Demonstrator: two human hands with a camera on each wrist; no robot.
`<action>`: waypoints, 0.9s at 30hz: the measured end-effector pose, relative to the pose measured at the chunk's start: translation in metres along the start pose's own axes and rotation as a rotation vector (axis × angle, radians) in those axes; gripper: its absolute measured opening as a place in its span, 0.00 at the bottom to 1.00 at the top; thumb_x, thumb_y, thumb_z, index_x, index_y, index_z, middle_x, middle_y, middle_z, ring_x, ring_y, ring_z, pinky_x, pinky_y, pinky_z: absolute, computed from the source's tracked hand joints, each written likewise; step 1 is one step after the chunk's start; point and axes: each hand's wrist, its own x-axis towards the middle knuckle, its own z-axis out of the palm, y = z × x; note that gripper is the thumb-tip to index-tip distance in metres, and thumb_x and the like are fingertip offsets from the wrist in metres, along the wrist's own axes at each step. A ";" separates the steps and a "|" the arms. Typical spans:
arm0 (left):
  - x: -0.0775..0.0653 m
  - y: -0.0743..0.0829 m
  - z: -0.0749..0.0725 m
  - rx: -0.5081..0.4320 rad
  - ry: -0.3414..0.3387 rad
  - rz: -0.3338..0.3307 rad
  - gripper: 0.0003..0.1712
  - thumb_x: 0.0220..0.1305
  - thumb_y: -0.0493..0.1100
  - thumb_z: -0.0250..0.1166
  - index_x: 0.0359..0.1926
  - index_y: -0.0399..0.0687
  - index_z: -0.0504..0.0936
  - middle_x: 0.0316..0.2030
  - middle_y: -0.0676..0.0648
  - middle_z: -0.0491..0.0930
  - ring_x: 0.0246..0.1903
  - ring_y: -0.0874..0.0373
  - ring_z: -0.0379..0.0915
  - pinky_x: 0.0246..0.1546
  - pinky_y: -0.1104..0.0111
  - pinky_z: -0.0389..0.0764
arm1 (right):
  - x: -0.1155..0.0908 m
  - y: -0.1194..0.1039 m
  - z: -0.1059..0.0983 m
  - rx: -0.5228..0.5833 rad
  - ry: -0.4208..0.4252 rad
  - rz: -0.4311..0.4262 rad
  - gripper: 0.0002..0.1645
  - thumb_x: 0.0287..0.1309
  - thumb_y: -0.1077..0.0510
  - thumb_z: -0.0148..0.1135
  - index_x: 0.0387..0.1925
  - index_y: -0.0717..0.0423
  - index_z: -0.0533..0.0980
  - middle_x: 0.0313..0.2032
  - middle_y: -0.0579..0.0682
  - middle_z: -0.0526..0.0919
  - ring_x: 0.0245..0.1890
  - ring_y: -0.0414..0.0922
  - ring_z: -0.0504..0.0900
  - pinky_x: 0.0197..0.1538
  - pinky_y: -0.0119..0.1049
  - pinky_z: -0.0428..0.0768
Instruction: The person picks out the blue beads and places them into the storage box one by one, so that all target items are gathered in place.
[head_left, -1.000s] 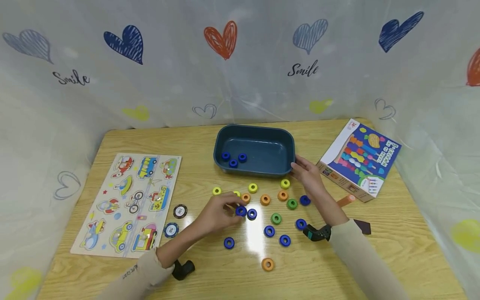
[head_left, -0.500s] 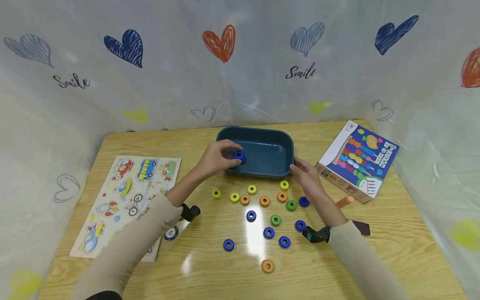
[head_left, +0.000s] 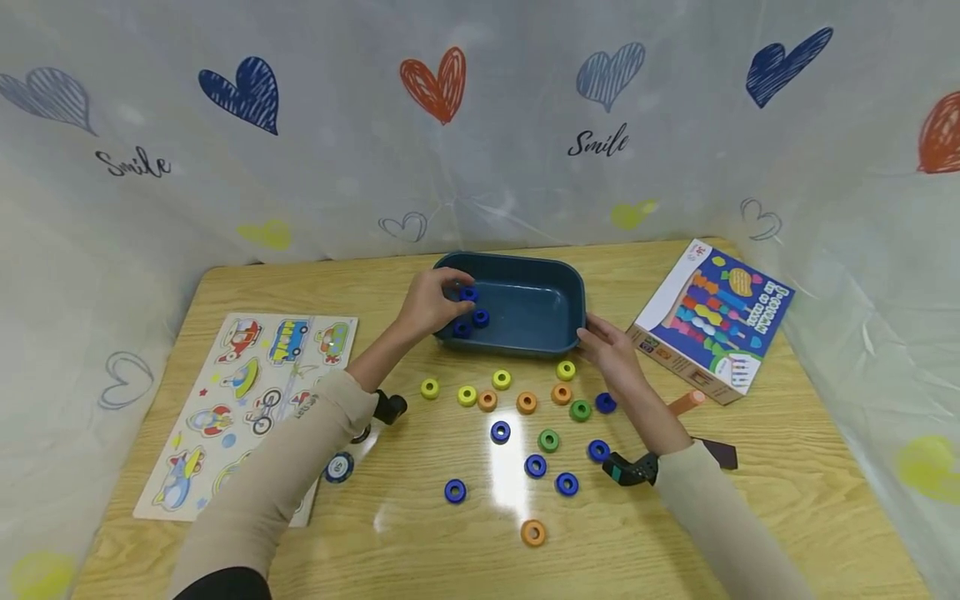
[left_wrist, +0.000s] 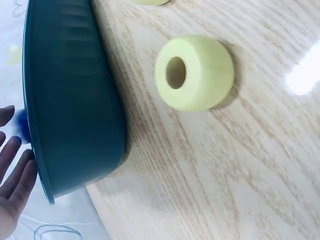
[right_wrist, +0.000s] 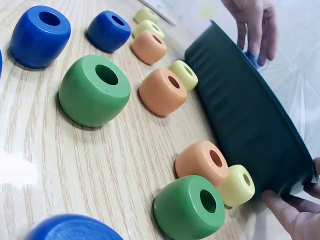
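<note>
My left hand [head_left: 435, 302] is over the left end of a dark teal plastic tray [head_left: 536, 348], pinching a blue bead [head_left: 468, 294] between thumb and fingers. In the left wrist view that blue bead [left_wrist: 22, 125] is blurred and partly behind the tray's rim. Other blue beads [head_left: 481, 317] lie below the hand inside the tray; the fingers may hide more. At the tray's right front corner, my right hand [head_left: 611, 350] grips the wall, as the right wrist view also shows. Yellow beads [head_left: 502, 380], orange beads [head_left: 527, 403], green beads [head_left: 549, 441] and blue beads [head_left: 500, 432] are scattered in front.
A wooden picture puzzle board [head_left: 247, 392] lies at the left, partly under the left sleeve. Beside it are poker chips [head_left: 340, 467]. At the right stand a toy box [head_left: 716, 321], an orange stick [head_left: 686, 402] and a dark flat piece [head_left: 718, 453]. A curtain [head_left: 322, 167] hangs behind.
My left hand has carried a blue bead from the table up into the tray's left end, then shifted slightly farther back and left. The right hand has stayed at the tray's corner.
</note>
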 end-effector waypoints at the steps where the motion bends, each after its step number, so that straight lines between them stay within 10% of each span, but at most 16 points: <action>1: 0.000 0.000 0.000 0.005 0.002 0.008 0.19 0.50 0.37 0.71 0.46 0.41 0.81 0.44 0.44 0.79 0.44 0.50 0.74 0.42 0.61 0.76 | 0.000 0.000 0.000 0.002 0.002 0.000 0.31 0.68 0.63 0.47 0.68 0.66 0.52 0.65 0.64 0.56 0.62 0.55 0.62 0.58 0.46 0.67; 14: -0.026 0.007 -0.010 -0.130 -0.015 0.111 0.20 0.50 0.39 0.72 0.46 0.40 0.81 0.43 0.45 0.79 0.42 0.49 0.74 0.43 0.55 0.76 | 0.001 0.000 0.000 0.012 0.013 0.006 0.31 0.68 0.62 0.47 0.68 0.65 0.52 0.65 0.63 0.57 0.61 0.55 0.64 0.58 0.45 0.68; 27: -0.136 0.005 0.011 -0.243 -0.239 0.081 0.21 0.46 0.36 0.74 0.44 0.41 0.82 0.41 0.45 0.80 0.38 0.48 0.76 0.36 0.57 0.79 | 0.001 0.001 0.000 0.017 0.010 -0.007 0.31 0.67 0.63 0.48 0.67 0.66 0.52 0.65 0.64 0.57 0.61 0.56 0.64 0.57 0.44 0.69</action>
